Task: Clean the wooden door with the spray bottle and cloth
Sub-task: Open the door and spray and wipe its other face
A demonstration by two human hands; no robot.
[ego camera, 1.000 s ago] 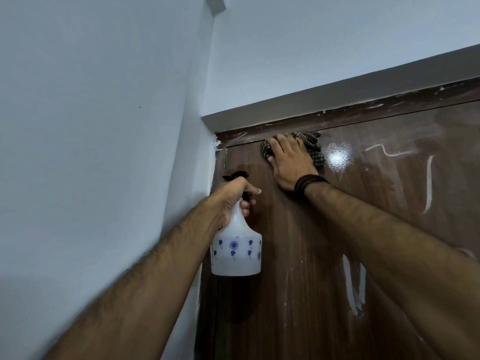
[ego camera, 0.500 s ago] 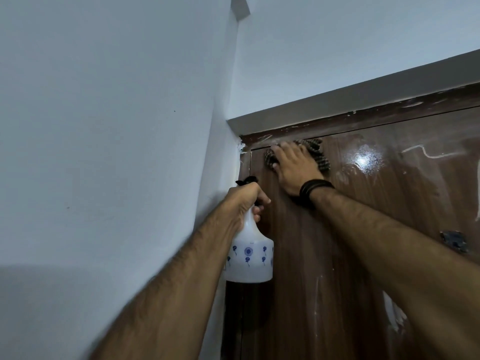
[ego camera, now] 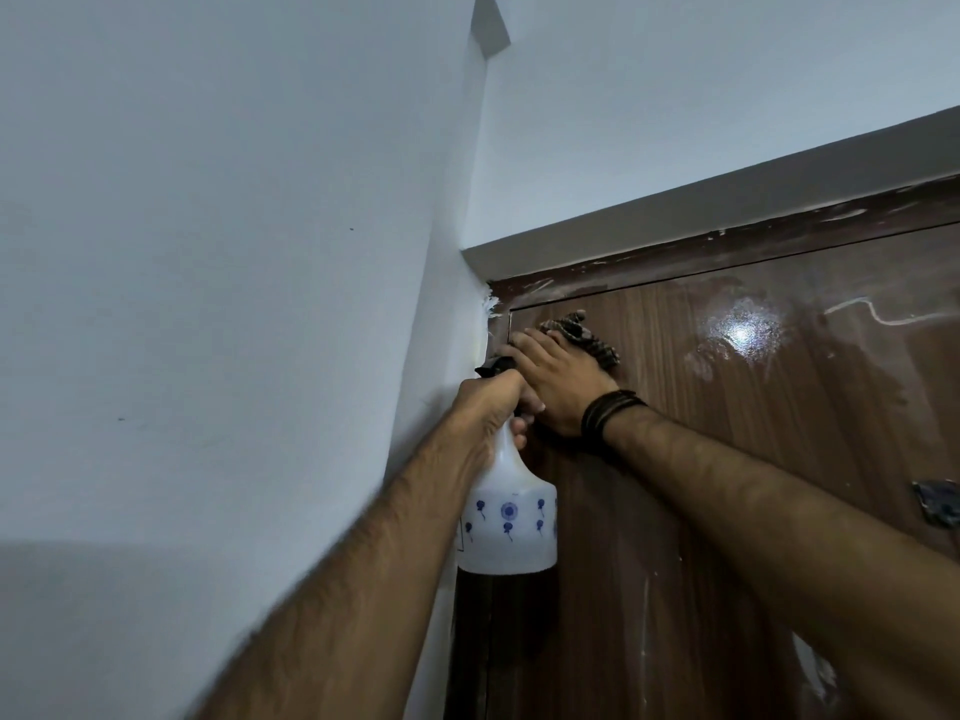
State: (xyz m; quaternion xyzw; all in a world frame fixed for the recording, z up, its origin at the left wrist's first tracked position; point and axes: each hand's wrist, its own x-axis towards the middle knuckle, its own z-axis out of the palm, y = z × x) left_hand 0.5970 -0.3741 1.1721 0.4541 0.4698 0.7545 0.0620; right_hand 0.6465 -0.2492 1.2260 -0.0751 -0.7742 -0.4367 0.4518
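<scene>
My left hand point(ego camera: 485, 407) is curled round the neck of the bottle point(ego camera: 509, 522), just under its black spray head. The white body with blue flower prints hangs below my fist, in front of the door's left edge, beside the wall point(ego camera: 208, 304).

My right hand point(ego camera: 558, 379) lies flat on the door point(ego camera: 727, 459), fingers straight and pointing up and left toward the top left corner of the panel. It presses the cloth point(ego camera: 587, 337) against the wood. The cloth is dark and checked, bunched; most of it sticks out above and to the right of my fingers, just below the frame point(ego camera: 675, 257). A dark band point(ego camera: 608, 415) wraps the right wrist.

The two hands are close together: the left fist sits just below and left of the right palm and overlaps it from my view. I cannot tell whether they touch.

The door is glossy brown, with a bright glare spot to the right of the cloth and pale streaks and smears across the panel. The frame shows white paint flecks.
</scene>
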